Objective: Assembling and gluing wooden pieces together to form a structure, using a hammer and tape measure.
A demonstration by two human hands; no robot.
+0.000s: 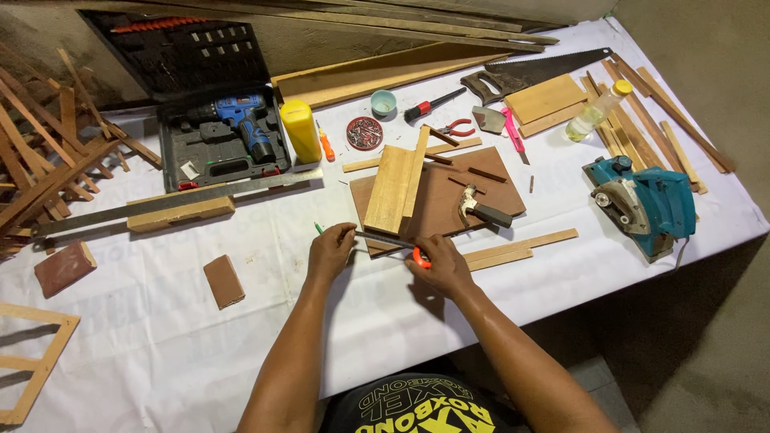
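My left hand [330,250] rests on the near edge of a brown board [449,172] and pinches the end of a dark flat blade [383,238]. A green pencil tip [318,228] sticks out behind its fingers. My right hand [439,266] grips the orange handle [420,258] of that same tool at the board's front edge. A pale wooden block [391,188] lies on the board just beyond the hands. A hammer [480,210] lies to its right, with thin dark sticks [486,174] near it.
A teal circular saw [642,204] sits at the right edge. A handsaw [537,70], pale boards [545,98] and wood strips lie at the back right. Back left are a blue drill in its case [233,132], a yellow bottle [301,128] and a long metal ruler [160,204]. Two brown blocks [223,281] lie near left.
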